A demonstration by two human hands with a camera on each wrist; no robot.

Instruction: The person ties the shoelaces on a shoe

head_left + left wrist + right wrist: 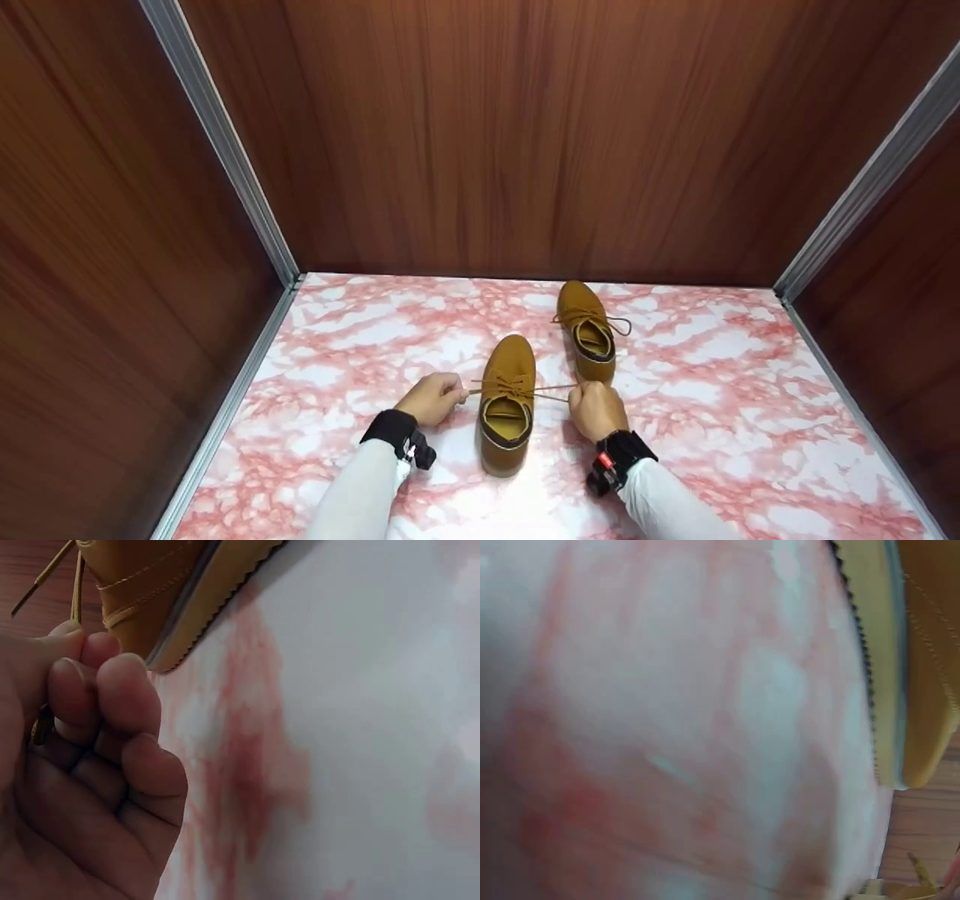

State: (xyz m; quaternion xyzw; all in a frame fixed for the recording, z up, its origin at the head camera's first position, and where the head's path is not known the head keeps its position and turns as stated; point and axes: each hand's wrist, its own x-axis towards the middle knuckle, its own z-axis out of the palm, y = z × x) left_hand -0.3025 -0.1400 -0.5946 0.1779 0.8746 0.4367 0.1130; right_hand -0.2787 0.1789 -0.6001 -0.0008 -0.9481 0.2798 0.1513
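A tan lace-up shoe (pixel 511 360) stands upright on the marbled surface, toe toward the back wall. To its left, my left hand (pixel 435 399) pinches a brown shoelace (pixel 77 589) between thumb and fingers, and the lace's tip pokes out inside the palm. Another loose lace end (pixel 34 591) hangs beside that strand. On the other side, my right hand (pixel 598 411) grips lace drawn out to the right; two strands run taut to it. Whether these form a loop, I cannot tell. The shoe's sole (pixel 885 675) shows in the right wrist view, where that hand is mostly out of frame.
A second tan shoe (pixel 581 307) stands farther back on the right, its laces spread to both sides, its heel just beyond my right hand. Brown wood-look panels (pixel 480 135) with grey metal corner strips (pixel 225 127) wall in the red-and-white surface (pixel 360 330).
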